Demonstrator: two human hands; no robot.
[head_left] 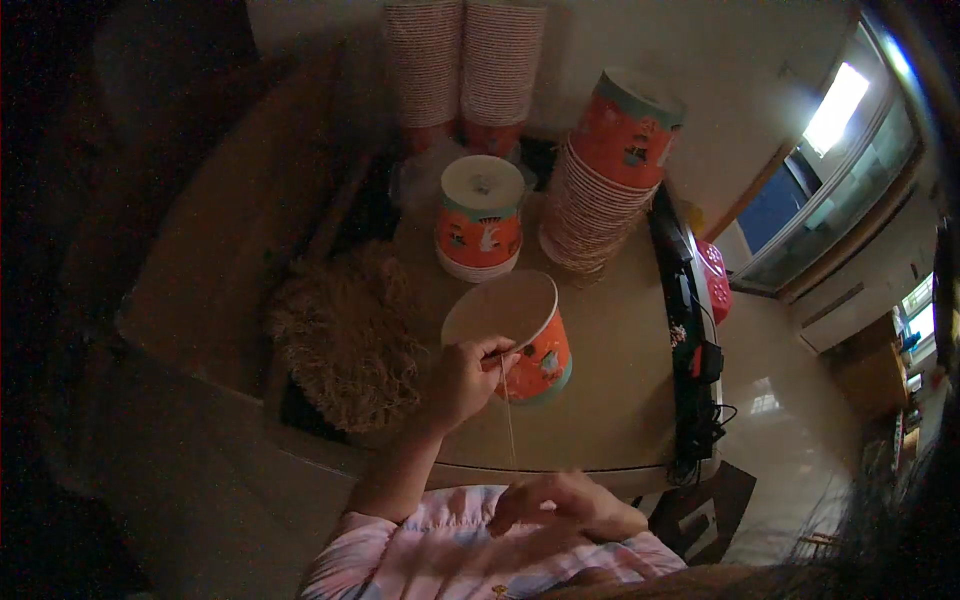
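My left hand pinches the near rim of an orange paper bucket with a green base band. The bucket stands tilted on the table, its open mouth toward me. A thin string hangs from the pinch at the rim and runs down toward my right hand. That hand is held close to my body with curled fingers; whatever they may hold is hidden. Left of the bucket lies a shaggy bundle of tan strings. Just behind it, a short stack of upside-down buckets stands on the table.
At the back right leans a taller stack of upside-down buckets. Two high stacks of pale-rimmed buckets stand against the wall. A dark power strip with cables and a red container line the right table edge.
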